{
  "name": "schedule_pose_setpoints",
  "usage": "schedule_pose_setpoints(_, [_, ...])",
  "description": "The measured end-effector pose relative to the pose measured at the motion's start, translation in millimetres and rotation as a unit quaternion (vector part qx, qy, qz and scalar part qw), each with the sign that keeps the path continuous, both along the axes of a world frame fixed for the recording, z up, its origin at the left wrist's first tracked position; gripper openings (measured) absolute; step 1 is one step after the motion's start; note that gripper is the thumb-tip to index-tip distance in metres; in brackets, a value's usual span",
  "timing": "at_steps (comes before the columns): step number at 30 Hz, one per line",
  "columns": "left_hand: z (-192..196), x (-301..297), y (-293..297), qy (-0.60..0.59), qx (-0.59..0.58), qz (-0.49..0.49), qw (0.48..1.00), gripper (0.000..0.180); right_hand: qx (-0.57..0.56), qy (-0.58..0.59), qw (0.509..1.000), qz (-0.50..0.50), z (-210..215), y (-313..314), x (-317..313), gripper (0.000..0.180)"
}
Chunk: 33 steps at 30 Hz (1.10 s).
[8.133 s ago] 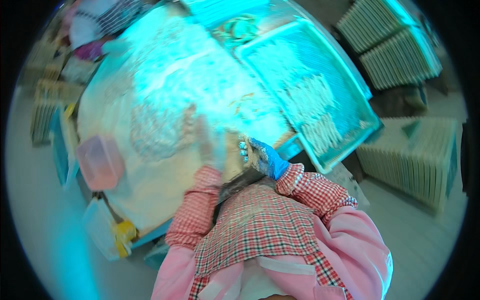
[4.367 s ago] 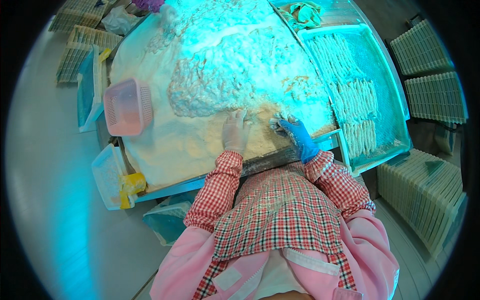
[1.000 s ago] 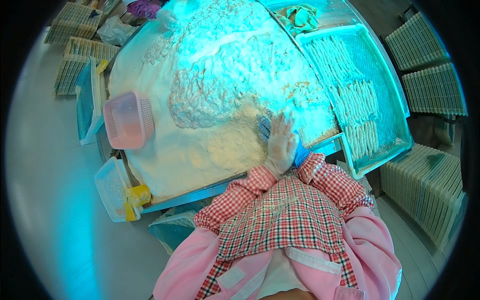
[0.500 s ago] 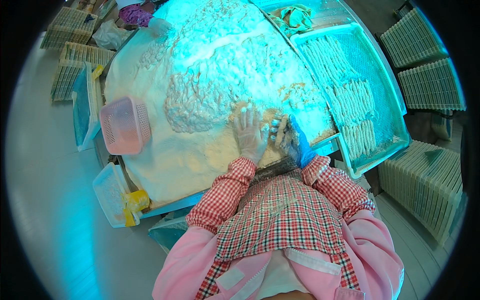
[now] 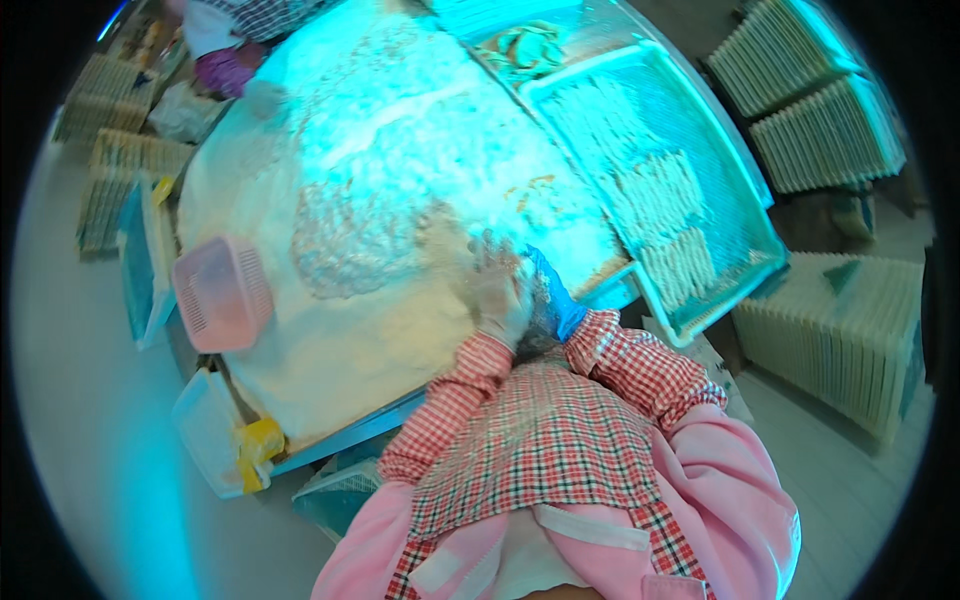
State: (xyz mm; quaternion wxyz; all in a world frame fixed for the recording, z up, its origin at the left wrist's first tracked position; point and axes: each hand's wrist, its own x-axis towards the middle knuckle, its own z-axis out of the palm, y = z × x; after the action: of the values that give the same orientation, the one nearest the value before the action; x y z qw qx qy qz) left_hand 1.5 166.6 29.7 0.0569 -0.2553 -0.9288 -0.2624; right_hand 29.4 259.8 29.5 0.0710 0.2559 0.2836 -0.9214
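Observation:
My left hand (image 5: 503,292), in a thin clear glove dusted with crumbs, lies over the near edge of the crumb-covered table (image 5: 370,345). Its fingers point away from me, stretched out and a little blurred. Against its right side is my right hand (image 5: 550,300) in a blue glove. The left hand covers the right fingers, so what they hold, if anything, is hidden. Ahead of both hands sits a small mound of tan crumbs (image 5: 437,235). Farther off, a wide heap of wet, pale pieces (image 5: 350,240) spreads under bluish light.
To the right, a green mesh tray (image 5: 735,235) holds rows of coated strips (image 5: 670,205). A pink basket (image 5: 222,295) stands at the table's left edge. Stacked racks (image 5: 835,335) flank the right side. At the far left, another person's purple sleeve (image 5: 225,72) reaches over the table.
My left hand has come across to the right hand and now overlaps it. Coated strips seen earlier at the right fingers are hidden. The whole view has shifted and turned slightly.

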Motion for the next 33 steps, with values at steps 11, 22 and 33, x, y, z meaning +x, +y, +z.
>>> schedule_pose_setpoints(11, [7.5, -90.1, -87.8, 0.108, -0.058, 0.024, 0.992, 0.051, 0.472, -0.169, 0.835, -0.225, -29.2, 276.8, 96.4, 0.038])
schedule_pose_setpoints(22, [28.9, -131.6, -90.1, 0.13, -0.229, -0.081, 0.961, 0.028, 0.408, -0.197, 0.891, 0.009, -54.9, 398.9, 141.3, 0.063])
schedule_pose_setpoints(33, [22.7, -24.6, -128.5, -0.059, -0.115, -0.13, 0.983, 0.02, 0.583, 0.18, 0.783, 0.119, -1.1, 134.8, 21.5, 0.053])
